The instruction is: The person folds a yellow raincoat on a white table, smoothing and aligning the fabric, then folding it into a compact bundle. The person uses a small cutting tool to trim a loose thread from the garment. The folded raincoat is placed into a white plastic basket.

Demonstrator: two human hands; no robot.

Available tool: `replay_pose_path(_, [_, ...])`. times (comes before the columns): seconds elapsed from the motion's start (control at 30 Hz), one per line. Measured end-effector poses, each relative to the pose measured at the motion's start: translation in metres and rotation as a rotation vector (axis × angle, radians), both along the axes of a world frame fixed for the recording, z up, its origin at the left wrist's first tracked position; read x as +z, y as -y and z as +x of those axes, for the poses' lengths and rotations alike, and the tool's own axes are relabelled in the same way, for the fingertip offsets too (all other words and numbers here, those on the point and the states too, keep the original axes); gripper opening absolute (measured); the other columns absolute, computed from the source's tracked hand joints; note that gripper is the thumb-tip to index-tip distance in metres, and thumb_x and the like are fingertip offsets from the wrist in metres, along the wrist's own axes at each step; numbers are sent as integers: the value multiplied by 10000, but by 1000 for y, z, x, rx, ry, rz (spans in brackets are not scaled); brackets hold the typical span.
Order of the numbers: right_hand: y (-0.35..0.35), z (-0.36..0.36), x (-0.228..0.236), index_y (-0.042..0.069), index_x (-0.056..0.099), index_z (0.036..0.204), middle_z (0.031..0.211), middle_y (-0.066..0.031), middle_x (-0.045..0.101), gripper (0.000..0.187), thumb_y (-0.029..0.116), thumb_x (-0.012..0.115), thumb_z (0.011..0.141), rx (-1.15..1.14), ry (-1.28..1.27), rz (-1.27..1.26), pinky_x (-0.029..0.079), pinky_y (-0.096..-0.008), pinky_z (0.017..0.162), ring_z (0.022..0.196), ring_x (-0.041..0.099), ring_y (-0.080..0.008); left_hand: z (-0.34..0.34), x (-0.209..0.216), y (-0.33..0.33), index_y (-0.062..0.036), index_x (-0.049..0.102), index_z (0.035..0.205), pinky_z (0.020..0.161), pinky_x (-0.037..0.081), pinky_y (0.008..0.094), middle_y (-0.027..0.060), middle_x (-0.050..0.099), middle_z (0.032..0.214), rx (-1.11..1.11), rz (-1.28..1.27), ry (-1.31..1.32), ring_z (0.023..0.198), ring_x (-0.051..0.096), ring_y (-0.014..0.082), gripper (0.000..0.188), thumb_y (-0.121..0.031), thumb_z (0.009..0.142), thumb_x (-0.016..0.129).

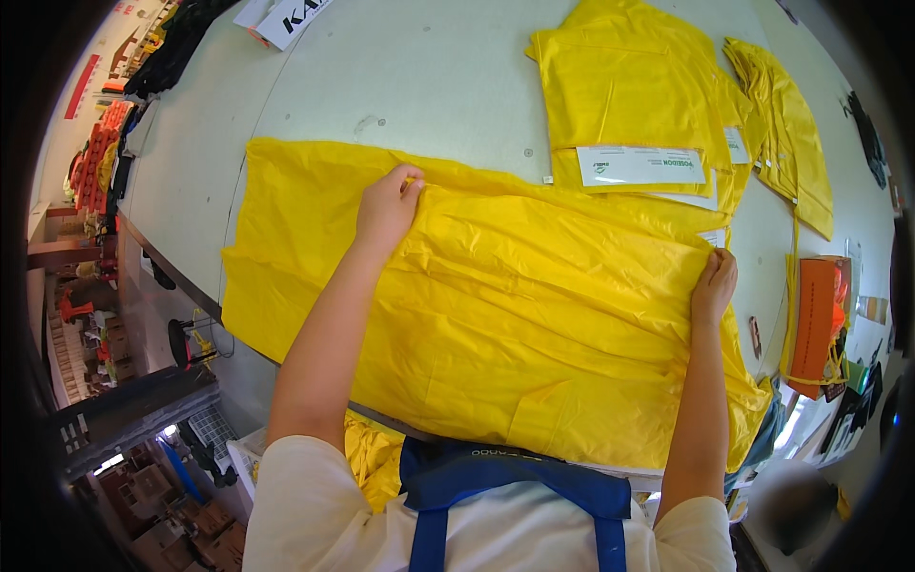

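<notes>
A large yellow waterproof garment (477, 315) lies spread over the white table, wrinkled in its middle, its near edge hanging by my blue apron. My left hand (389, 205) pinches a fold of it near the far edge, left of centre. At the right end, my right hand (714, 286) has its fingers closed on the cloth's edge. Between the hands the fabric is drawn in long creases. Just beyond lies a stack of folded yellow garments (629, 86) with white printed labels (643, 167) showing at the near side.
Another yellow garment (786, 133) lies folded at the far right, with a strap trailing down. An orange box (815, 319) with things inside stands at the table's right. A white box (281, 21) and dark cloth (181, 48) are at the far left. Bare tabletop (400, 86) shows beyond the garment.
</notes>
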State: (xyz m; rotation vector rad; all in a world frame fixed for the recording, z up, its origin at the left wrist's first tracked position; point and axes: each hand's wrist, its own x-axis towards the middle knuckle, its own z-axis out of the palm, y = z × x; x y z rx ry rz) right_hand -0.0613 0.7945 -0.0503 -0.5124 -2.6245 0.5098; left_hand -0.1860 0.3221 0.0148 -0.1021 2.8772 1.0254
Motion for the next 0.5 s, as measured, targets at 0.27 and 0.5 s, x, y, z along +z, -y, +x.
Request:
replay_pose_path(0.27, [-3, 3, -5, 14, 531, 1048, 1013, -149, 585, 187, 156, 457, 950, 3, -45, -15, 418, -395, 846, 954, 525, -337, 39, 48, 9, -32, 539, 872, 618, 409, 253, 7, 533, 746, 177, 594, 320, 683, 485, 96, 72, -27, 824, 593])
replay_pose_path(0.5, [0, 5, -2, 24, 530, 1058, 1042, -152, 580, 211, 191, 440, 966, -17, -31, -77, 411, -391, 872, 993, 521, -343, 109, 95, 5, -67, 591, 971, 569, 348, 207, -22, 577, 815, -42, 360, 92, 612, 427, 62, 164, 18, 866, 499])
